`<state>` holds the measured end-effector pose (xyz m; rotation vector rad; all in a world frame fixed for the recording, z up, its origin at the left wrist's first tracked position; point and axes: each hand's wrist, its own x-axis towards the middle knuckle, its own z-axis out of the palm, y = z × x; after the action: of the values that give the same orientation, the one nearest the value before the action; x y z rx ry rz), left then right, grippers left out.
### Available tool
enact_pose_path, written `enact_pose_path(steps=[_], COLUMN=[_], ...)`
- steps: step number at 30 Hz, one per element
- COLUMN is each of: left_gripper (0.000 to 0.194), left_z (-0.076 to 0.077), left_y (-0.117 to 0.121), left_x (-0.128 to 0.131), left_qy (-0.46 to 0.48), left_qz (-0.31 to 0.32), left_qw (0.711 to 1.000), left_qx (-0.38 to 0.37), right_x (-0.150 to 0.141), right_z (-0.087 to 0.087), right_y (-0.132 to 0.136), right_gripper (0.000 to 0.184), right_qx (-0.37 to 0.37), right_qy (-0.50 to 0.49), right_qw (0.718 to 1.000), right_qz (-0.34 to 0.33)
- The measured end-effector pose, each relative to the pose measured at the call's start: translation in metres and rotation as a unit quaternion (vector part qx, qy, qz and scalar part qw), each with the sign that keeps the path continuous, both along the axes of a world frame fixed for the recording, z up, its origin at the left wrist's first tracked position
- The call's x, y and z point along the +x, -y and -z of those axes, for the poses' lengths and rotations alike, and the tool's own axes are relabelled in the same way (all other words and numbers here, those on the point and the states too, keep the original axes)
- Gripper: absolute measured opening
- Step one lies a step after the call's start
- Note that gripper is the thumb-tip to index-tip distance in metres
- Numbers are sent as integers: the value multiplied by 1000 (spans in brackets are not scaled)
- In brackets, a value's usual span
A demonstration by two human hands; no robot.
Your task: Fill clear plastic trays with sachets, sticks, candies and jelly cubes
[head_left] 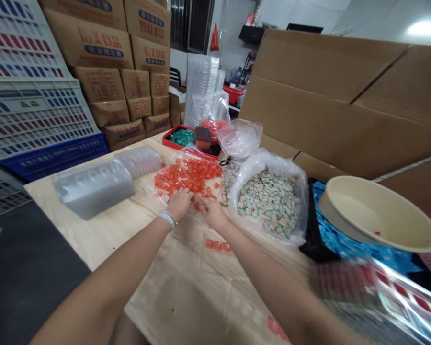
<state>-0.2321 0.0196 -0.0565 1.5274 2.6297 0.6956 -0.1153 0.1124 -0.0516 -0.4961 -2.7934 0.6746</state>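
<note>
A loose pile of small red-orange pieces (pixel 190 173) lies on clear plastic on the table. At the pile's near edge is my left hand (pixel 179 203), fingers together and bent down among the pieces; what they hold, if anything, is hidden. Just to its right, my right hand (pixel 213 213) has its fingers closed at a red-orange piece (pixel 197 206). Both hands are close together and slightly blurred. Nearer to me, a short row of red-orange squares (pixel 218 245) sits in what looks like a clear tray, partly behind my right forearm.
Stacked clear trays (pixel 96 187) stand on the left of the wooden table (pixel 154 282). A bag of small striped pieces (pixel 269 201) is to the right, beside a cream basin (pixel 380 211) over blue packets (pixel 348 232). Behind stand a red tray (pixel 165 140) and cardboard boxes (pixel 104 43).
</note>
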Motion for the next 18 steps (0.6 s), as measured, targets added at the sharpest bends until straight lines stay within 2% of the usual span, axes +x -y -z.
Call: enact_pose_path(steps=[2, 5, 9, 11, 12, 13, 14, 16, 17, 18], left_gripper=[16, 14, 7, 11, 14, 15, 15, 15, 15, 15], left_z=[5, 8, 1, -7, -11, -15, -19, -23, -24, -24], left_y=[7, 17, 19, 19, 21, 23, 26, 34, 38, 41], left_x=[3, 5, 10, 16, 20, 26, 31, 44, 50, 57], left_qy=[21, 66, 142, 272, 363, 462, 555, 704, 760, 802], left_qz=[-5, -15, -27, -32, -28, -18, -3, 27, 35, 36], left_qw=[1000, 996, 984, 949, 912, 862, 801, 671, 606, 548], left_qx=[20, 54, 102, 157, 186, 210, 225, 231, 232, 236], right_x=[-18, -18, -10, -7, -5, -2, 2, 13, 20, 28], right_z=[15, 24, 20, 13, 9, 4, 0, -9, -14, -18], right_y=[-3, -6, -6, -3, 0, 4, 8, 16, 20, 23], right_gripper=[31, 19, 12, 11, 14, 19, 23, 28, 27, 25], right_qx=[7, 8, -41, -76, -110, -161, -229, -376, -420, -431], right_qy=[28, 39, 7, -25, -47, -69, -93, -142, -161, -174], right_qw=[1000, 999, 999, 997, 992, 984, 969, 915, 892, 884], right_qz=[12, 9, -1, 19, 30, 31, 19, -21, -37, -46])
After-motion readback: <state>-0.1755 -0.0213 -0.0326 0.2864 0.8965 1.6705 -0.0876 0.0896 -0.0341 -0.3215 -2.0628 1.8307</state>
